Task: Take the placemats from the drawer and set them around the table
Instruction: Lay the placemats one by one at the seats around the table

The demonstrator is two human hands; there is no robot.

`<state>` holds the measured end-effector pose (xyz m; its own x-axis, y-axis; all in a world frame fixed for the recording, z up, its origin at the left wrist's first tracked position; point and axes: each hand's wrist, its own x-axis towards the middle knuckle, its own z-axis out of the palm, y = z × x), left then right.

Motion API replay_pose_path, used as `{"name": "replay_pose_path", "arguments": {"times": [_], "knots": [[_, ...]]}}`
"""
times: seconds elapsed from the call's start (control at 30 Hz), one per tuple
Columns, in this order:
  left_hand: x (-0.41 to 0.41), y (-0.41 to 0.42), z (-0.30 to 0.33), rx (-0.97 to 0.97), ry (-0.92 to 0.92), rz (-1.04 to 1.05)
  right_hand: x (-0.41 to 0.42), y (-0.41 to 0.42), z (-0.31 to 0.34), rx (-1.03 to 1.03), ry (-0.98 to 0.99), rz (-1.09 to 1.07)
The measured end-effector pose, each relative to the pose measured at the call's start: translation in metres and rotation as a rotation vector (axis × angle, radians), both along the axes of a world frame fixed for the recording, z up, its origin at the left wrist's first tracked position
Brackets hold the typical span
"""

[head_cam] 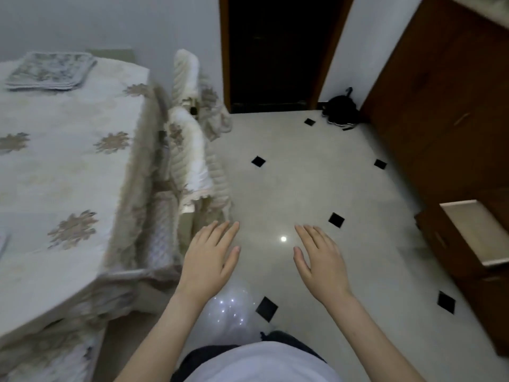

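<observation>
A table (71,172) under a cream floral cloth fills the left side. A grey-patterned placemat (49,70) lies on its far corner. The edge of another mat (2,242) shows at the left border. An open drawer (476,232) juts from the brown wooden cabinet (446,111) on the right; its pale inside looks bare. My left hand (212,257) and my right hand (319,260) hover palm-down over the floor between table and cabinet, fingers spread, holding nothing.
Chairs with cream quilted covers (190,150) stand along the table's right side. A dark doorway (278,51) lies ahead. A black bag (341,108) sits on the floor by the cabinet. White tiles with black diamond insets (289,188) cover the floor.
</observation>
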<state>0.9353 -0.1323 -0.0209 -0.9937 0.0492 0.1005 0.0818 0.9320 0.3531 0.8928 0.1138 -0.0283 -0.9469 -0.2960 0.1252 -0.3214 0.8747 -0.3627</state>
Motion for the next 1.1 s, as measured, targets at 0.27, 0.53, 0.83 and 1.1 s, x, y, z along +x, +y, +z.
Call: {"name": "replay_pose_path", "arguments": {"times": [0.27, 0.53, 0.83, 1.1], "knots": [[-0.096, 0.088, 0.006, -0.032, -0.030, -0.061, -0.082, 0.091, -0.001, -0.057, -0.032, -0.080], [-0.210, 0.082, -0.013, -0.037, -0.092, -0.001, -0.202, 0.087, -0.025, -0.082, -0.097, -0.028], [-0.408, 0.038, -0.012, -0.033, -0.062, -0.032, -0.397, 0.037, -0.005, -0.085, -0.061, -0.030], [-0.550, 0.003, 0.002, -0.013, -0.033, 0.048, -0.552, 0.004, 0.002, -0.092, -0.045, 0.049]]}}
